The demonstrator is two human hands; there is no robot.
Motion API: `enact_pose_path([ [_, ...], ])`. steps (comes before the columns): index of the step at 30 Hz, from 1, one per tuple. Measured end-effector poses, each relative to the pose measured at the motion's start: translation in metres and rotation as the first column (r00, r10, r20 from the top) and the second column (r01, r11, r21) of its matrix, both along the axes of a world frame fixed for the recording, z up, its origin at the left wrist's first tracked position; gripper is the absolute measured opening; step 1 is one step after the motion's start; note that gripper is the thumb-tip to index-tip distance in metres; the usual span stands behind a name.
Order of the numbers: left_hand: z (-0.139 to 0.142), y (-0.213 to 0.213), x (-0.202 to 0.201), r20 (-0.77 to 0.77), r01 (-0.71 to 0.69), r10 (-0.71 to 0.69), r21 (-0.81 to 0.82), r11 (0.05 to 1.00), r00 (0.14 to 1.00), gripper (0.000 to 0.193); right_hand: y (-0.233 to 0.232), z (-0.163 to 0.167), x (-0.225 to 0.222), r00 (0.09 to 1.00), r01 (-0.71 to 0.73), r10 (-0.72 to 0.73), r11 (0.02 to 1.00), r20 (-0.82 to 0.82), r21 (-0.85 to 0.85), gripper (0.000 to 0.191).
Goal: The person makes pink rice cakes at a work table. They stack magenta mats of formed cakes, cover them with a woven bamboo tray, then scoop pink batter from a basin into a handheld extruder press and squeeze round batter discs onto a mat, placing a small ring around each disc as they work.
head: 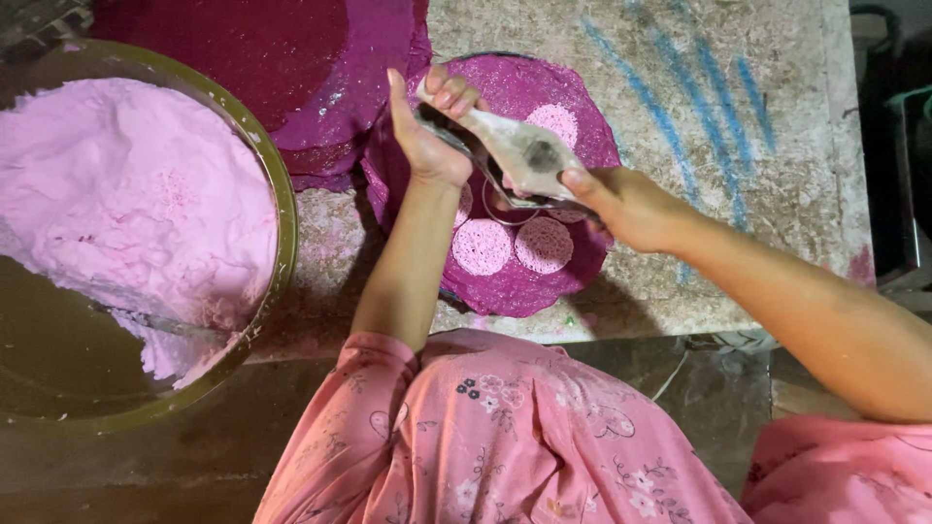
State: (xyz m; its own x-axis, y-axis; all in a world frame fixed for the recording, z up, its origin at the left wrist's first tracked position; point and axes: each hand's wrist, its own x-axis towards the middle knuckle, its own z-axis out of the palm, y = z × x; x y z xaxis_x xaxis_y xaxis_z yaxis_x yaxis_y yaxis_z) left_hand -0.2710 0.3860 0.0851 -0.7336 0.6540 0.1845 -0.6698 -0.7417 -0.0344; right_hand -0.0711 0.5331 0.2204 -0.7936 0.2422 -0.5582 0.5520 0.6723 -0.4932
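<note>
Frame centre: I see the left hand (427, 136) and right hand (621, 199), fingers closed, gripping a grey-white piping bag (519, 153) over a round magenta sheet (573, 97) bearing pink lacy discs (482, 246), on a speckled stone slab (777, 184); pink batter bowl (283, 209) at left.

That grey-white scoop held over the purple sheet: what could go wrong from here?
The scoop, gripped by the left hand and the right hand, hangs above the pink discs; a slip might smear them. Drips could blot the purple sheet. A sleeve might brush the bowl of pink paste.
</note>
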Motion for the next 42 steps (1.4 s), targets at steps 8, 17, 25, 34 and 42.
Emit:
enact_pose_path([
  [8,-0.023,0.015,0.020,0.239,0.019,-0.007,-0.049,0.999,0.971,0.041,-0.002,0.005,0.002,0.999,0.000,-0.003,0.997,0.039,0.080,0.078],
  [17,-0.013,0.031,-0.009,0.100,-0.061,0.080,-0.186,0.981,0.992,0.043,-0.006,-0.009,-0.006,0.995,0.024,0.007,0.952,-0.101,0.304,0.069],
  [25,-0.007,0.006,-0.014,0.102,-0.073,0.100,-0.243,0.967,0.990,0.046,-0.015,-0.032,-0.007,0.981,-0.005,0.034,0.989,-0.191,0.150,0.073],
  [34,-0.003,0.039,-0.005,0.307,-0.026,0.135,-0.336,0.942,0.942,0.046,0.005,-0.014,-0.004,0.981,-0.017,0.078,0.949,-0.180,0.316,0.070],
  [42,-0.009,0.037,-0.016,0.304,-0.037,0.174,-0.408,0.912,0.937,0.047,0.005,-0.034,-0.010,0.991,-0.003,0.040,0.961,-0.127,0.277,0.069],
])
